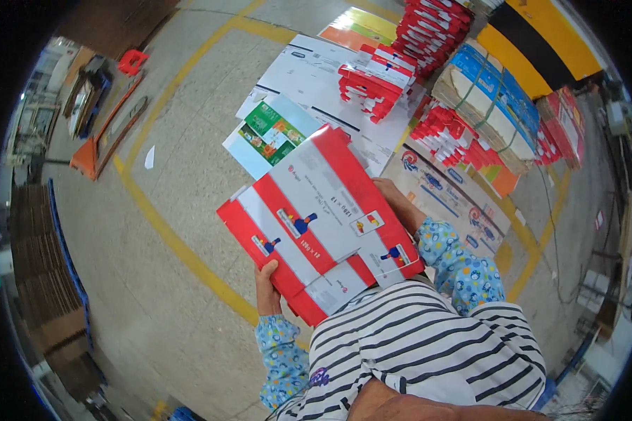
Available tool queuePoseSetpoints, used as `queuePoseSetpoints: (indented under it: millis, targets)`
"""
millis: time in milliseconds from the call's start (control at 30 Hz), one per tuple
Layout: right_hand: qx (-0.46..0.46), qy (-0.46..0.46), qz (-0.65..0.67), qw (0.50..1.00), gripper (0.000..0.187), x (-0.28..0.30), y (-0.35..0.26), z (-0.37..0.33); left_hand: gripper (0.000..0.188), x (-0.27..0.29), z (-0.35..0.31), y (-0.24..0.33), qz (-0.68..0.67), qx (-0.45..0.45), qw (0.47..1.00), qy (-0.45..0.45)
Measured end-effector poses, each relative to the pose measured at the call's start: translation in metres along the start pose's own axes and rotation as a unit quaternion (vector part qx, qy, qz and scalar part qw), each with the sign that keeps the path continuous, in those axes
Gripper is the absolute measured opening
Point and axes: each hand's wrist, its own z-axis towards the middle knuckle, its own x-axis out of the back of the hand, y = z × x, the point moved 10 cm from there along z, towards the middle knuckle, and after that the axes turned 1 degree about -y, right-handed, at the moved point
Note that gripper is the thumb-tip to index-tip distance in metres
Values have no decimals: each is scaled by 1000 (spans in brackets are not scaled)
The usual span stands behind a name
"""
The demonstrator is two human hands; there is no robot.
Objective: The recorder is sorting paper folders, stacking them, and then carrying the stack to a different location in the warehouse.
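Note:
A stack of flattened red-and-white cartons [309, 189] is held up close against my striped top, tilted across the middle of the view. My left hand [267, 284] grips its lower left edge, with the thumb on top and the fingers hidden beneath. On the far right edge my right hand [397, 203] is closed around the stack, its fingers partly out of sight. Beyond the stack, a green-and-white printed sheet [270, 133] lies on large white printed sheets [295, 74] on the floor. A pile of red-and-white folded cartons [379, 77] rests on those sheets.
Taller red carton piles [432, 31] stand at the back right, beside a strapped blue-and-white bundle [488, 98] and a yellow-and-black striped panel [541, 42]. An orange pallet jack [88, 156] is at the left. Brown cardboard stacks [42, 259] line the left rim. Yellow lines [182, 249] mark the floor.

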Motion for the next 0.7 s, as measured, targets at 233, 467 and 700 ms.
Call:
queuePoseSetpoints:
  millis: [233, 467, 700]
  targets:
    - [-186, 140, 222, 947, 33, 31, 77, -8, 72, -74, 97, 41, 70, 37, 990, -120]
    - [-215, 182, 168, 945, 35, 67, 78, 17, 72, -130, 173, 63, 139, 68, 974, -163]
    - [-266, 254, 508, 779, 39, 89, 75, -7, 84, -187, 221, 50, 166, 102, 953, -232]
